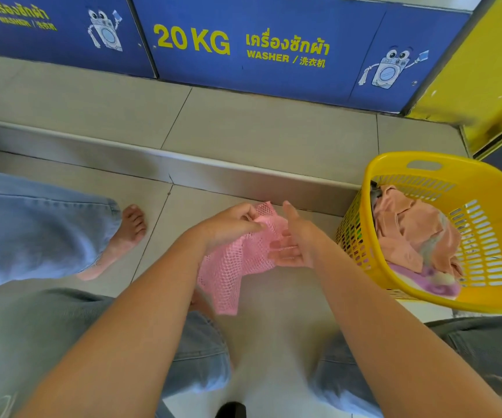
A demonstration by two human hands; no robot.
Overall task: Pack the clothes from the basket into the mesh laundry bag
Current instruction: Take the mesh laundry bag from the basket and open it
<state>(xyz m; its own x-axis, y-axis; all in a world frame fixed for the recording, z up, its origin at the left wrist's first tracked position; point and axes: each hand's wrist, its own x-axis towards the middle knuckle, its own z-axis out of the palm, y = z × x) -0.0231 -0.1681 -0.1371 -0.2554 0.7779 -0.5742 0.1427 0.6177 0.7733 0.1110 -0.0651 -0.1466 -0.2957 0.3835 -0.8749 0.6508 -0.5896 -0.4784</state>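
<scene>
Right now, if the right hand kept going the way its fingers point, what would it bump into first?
The pink mesh laundry bag. The right hand is open, fingers aimed left at the mesh that the left hand pinches; whether they already touch it is hard to judge.

Beige tiled floor (274,131); blue washer panels (258,55); yellow wall (485,70)

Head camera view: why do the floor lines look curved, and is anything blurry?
In the head view, the wide-angle lens bows the step edge and washer panels; the right hand looks slightly smeared beside the mesh bag; light is soft and even, with no harsh glare on the yellow basket.
</scene>
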